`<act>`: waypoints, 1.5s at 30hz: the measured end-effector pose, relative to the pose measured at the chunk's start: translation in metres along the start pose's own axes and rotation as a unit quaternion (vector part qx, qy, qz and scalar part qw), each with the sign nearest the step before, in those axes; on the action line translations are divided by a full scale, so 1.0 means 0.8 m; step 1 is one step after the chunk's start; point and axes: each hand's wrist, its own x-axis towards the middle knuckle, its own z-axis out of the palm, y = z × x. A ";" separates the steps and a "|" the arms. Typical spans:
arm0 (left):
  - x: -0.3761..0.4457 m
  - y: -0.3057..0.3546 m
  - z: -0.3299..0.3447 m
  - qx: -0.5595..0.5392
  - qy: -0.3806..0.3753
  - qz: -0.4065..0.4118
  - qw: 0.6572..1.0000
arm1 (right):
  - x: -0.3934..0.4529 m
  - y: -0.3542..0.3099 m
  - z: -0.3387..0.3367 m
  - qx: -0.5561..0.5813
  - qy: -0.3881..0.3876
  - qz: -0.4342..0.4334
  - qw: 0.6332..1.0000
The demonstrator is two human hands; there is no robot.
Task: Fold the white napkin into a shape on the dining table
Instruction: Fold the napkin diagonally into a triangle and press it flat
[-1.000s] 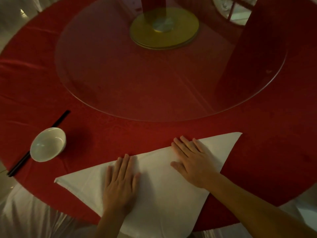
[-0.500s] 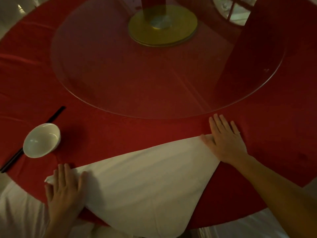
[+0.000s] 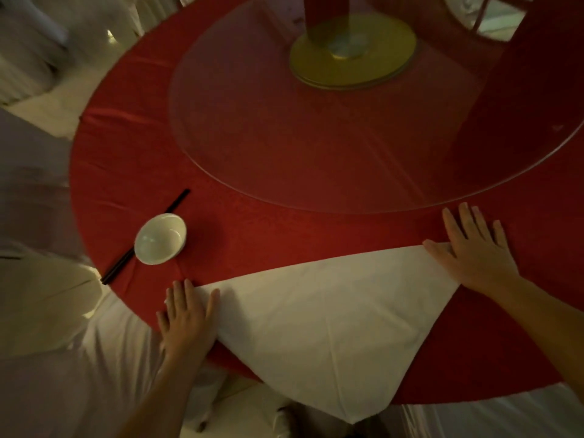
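round table in red tablecloth [image 3: 284, 248], glass turntable [image 3: 316, 137], one white bowl [image 3: 160, 239], black chopsticks [image 3: 177, 202], one triangular white napkin [image 3: 316, 327], left hand [image 3: 186, 320] and right hand [image 3: 477, 251] flat, fingers straight, pressing its corners

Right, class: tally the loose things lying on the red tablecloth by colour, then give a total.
White: 2, the napkin and the bowl.
Black: 1, a pair of chopsticks, lying too close together to tell apart as two sticks.
Total: 3.
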 end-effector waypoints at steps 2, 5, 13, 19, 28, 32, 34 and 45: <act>0.002 -0.005 -0.009 0.015 0.012 0.015 1.000 | -0.016 -0.019 -0.015 0.001 0.018 0.000 1.000; 0.009 -0.015 -0.025 0.031 0.051 0.042 0.997 | -0.068 -0.072 -0.034 0.015 0.030 -0.032 0.999; 0.065 -0.047 -0.052 -0.029 -0.011 0.107 0.994 | -0.245 -0.236 -0.012 0.017 -0.015 -0.079 0.997; 0.094 -0.065 -0.078 -0.163 -0.115 0.143 0.969 | -0.293 -0.316 0.000 0.015 0.006 0.024 1.000; 0.096 -0.043 -0.141 -0.264 -0.212 0.269 0.902 | -0.322 -0.390 0.028 0.081 0.069 0.147 0.983; 0.080 -0.016 -0.181 -0.271 -0.243 0.325 0.873 | -0.324 -0.408 0.029 0.091 0.084 0.210 0.970; 0.068 -0.004 -0.201 -0.282 -0.269 0.347 0.853 | -0.321 -0.414 0.028 0.106 0.089 0.236 0.962; 0.016 0.060 -0.259 -0.304 -0.376 0.504 0.716 | -0.322 -0.421 0.048 0.168 0.191 0.383 0.888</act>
